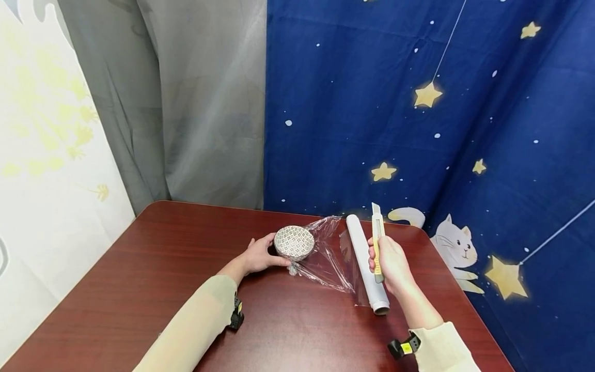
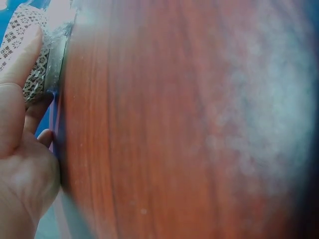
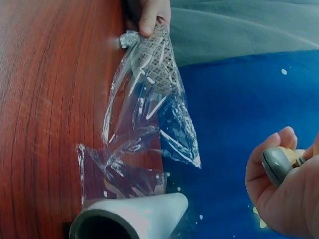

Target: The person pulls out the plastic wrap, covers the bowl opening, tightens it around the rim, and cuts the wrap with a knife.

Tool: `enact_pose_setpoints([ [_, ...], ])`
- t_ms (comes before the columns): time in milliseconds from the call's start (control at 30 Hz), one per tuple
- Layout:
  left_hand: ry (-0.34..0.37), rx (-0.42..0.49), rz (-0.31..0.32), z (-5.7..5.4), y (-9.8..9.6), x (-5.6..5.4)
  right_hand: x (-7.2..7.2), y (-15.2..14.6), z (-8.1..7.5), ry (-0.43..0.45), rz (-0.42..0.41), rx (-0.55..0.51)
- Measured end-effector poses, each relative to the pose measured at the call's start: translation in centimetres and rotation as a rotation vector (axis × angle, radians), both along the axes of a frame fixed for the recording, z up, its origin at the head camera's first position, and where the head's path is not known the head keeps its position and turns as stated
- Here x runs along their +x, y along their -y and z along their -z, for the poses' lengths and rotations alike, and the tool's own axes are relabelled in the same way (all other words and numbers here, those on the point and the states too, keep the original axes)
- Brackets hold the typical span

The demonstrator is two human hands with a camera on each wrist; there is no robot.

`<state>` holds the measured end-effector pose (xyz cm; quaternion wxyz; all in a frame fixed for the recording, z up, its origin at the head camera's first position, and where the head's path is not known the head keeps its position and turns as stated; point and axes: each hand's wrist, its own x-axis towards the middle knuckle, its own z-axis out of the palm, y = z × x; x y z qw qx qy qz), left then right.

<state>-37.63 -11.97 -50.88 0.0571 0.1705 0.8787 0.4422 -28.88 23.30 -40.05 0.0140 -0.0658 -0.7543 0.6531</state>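
A small patterned bowl is on the dark red table, with clear plastic wrap about it. My left hand grips the bowl's side, thumb at the front and fingers behind. The thumb lies on the diamond pattern in the left wrist view. My right hand holds a yellow utility knife upright, its blade pointing up. Just left of that hand lies a white roll of plastic wrap, a flap of film coming off it. Whether the wrap at the bowl still joins this flap, I cannot tell.
The table has a rounded far left corner. Behind it hang a grey curtain and a blue curtain with stars and a cat. Black wrist cameras sit at both sleeves.
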Motion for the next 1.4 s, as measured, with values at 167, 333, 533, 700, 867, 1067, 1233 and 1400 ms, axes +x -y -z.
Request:
enact_pose_setpoints([
  [167,0.002,0.002,0.0,0.0,0.0,-0.1,0.0,-0.2,0.2,-0.009,-0.014,-0.006],
  [333,-0.01,0.004,-0.002,0.1,0.0,-0.1,-0.2,-0.6,0.4,0.0,-0.028,0.009],
  [533,-0.019,0.003,0.004,-0.1,0.0,-0.2,-0.5,-1.2,0.9,0.005,-0.019,0.024],
  [700,-0.034,0.006,0.006,-0.3,0.0,-0.4,-1.7,-2.1,1.3,-0.03,0.019,0.08],
  [867,-0.025,0.005,0.008,-0.4,0.1,-0.4,-3.5,-4.1,1.9,-0.045,0.096,0.156],
  [1067,-0.015,0.001,-0.003,-0.2,0.2,-0.2,-5.4,-7.8,3.4,-0.029,0.23,0.391],
  [1233,-0.015,-0.004,0.001,0.1,0.1,-0.1,-6.2,-10.0,4.6,0.009,0.281,0.381],
  [1400,-0.021,0.001,0.0,0.4,0.0,-0.2,-6.6,-11.2,5.4,0.053,0.28,0.36],
])
